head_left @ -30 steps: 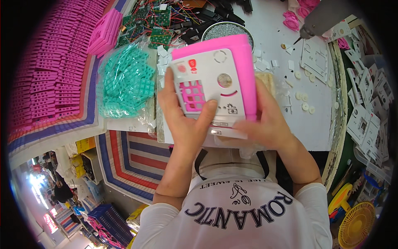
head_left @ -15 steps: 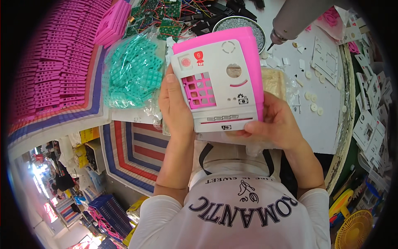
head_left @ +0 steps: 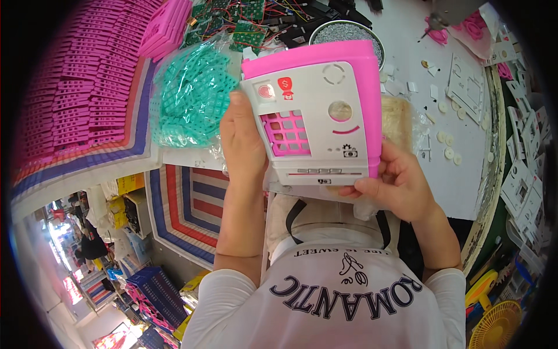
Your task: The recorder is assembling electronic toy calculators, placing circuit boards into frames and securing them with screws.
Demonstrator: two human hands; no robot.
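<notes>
Between my hands, above the near edge of the table, is a toy bank housing: a pink plastic shell (head_left: 371, 104) with a white printed front panel (head_left: 325, 131). The panel has a square opening with a pink grid (head_left: 286, 134) behind it, a round hole and a narrow slot. My left hand (head_left: 243, 139) grips the left side, its thumb up along the edge and its other fingers hidden behind. At the lower right corner my right hand (head_left: 400, 183) holds the shell, thumb in front at the bottom edge.
A clear bag of teal keypad pieces (head_left: 192, 96) lies left, beside stacked pink parts (head_left: 87, 87). Behind the housing are a bowl of screws (head_left: 354, 36) and green circuit boards (head_left: 250, 35). A grey powered screwdriver (head_left: 450, 13) hangs at upper right, near small white discs (head_left: 447, 139).
The housing has tilted, its white panel now foreshortened toward the bottom. The screwdriver appears farther up and right, and the table scene has shifted slightly right. Both hands keep their hold.
</notes>
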